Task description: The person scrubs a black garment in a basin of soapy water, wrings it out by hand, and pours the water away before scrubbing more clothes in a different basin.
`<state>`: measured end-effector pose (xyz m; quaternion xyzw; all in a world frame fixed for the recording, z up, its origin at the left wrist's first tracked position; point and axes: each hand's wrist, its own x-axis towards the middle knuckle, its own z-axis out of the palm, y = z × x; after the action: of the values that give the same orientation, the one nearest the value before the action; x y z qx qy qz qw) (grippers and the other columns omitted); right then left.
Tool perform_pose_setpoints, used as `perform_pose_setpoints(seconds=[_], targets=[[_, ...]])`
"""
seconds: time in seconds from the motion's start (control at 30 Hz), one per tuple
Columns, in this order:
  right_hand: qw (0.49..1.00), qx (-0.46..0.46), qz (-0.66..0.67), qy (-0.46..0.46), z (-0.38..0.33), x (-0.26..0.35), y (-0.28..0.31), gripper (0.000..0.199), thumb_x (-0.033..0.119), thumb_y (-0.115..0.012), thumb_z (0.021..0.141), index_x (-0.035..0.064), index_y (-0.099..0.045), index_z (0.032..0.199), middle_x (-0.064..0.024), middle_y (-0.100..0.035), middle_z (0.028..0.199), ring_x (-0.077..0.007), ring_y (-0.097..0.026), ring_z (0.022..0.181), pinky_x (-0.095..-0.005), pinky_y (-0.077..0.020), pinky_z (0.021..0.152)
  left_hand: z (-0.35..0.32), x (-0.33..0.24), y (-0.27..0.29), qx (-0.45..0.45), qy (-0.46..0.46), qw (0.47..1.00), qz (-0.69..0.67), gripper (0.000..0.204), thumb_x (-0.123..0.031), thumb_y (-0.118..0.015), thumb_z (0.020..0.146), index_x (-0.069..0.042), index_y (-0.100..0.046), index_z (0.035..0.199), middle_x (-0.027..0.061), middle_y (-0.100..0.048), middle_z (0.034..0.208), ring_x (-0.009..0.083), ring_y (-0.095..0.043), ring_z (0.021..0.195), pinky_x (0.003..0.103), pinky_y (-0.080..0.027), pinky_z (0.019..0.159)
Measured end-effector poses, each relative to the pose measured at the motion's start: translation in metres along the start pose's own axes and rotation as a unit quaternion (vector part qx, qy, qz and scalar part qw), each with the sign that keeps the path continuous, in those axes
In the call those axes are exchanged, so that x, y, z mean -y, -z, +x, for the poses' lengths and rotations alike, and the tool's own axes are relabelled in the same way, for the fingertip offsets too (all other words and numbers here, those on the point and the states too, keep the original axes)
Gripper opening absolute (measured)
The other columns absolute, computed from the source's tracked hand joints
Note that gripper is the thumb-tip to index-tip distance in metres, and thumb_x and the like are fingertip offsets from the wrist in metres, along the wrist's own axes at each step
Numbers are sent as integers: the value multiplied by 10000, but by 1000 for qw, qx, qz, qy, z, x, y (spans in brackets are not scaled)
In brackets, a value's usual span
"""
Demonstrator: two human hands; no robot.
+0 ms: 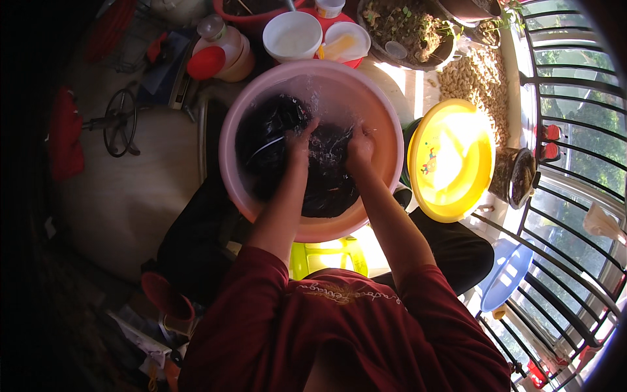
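A large pink basin (230, 140) stands in front of me, with water in it and a soaked black cloth (261, 134) that has a thin white line. Both of my hands are in the basin. My left hand (299, 142) is closed on the middle of the cloth, its thumb on top and its other fingers partly hidden. Farther right, near the cloth's right edge, my right hand (359, 153) grips it too, with the fingertips down in the cloth. Water splashes and glints between the hands. What kind of garment the cloth is cannot be made out.
Right of the basin, a yellow basin (420, 186) leans in sunlight. Beyond are a white bowl (292, 36), a red scoop (206, 63) and a plant pot (408, 32). Window bars (581, 81) line the right, near a blue basin (506, 277). A yellow-green stool (330, 257) shows below.
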<state>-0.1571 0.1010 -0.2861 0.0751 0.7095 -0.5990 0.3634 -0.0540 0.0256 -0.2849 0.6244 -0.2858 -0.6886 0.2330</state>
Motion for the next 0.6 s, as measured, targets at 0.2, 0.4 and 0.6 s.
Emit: perform_pose_setpoints(seconds=[0.2,0.4,0.6], targets=[[954,142,-91,247,-116,73,0,198,217,-663,847,25,-621,875,-37,-605,866,-127,-545,795,-242,-414,765,-56,-44,-9,296,15,901,-317,354,-348,-591,848,-56,-591,1049,91,-613,984,208,-586,858,331,-472,794],[834,151,-307,434,-163,84,-14,354,305,-776,684,65,-620,893,-118,-554,861,-297,-584,782,-375,-477,653,-41,-5,12,304,113,883,-339,220,-325,-552,864,-117,-564,933,72,-567,927,168,-535,865,302,-453,776],[876,77,-293,376,-113,66,-23,345,352,-704,752,26,-605,811,-186,-589,709,-363,-600,673,-410,-471,621,-59,-9,6,284,80,881,-371,250,-370,-536,861,-132,-551,787,-9,-556,775,146,-541,772,322,-443,746]])
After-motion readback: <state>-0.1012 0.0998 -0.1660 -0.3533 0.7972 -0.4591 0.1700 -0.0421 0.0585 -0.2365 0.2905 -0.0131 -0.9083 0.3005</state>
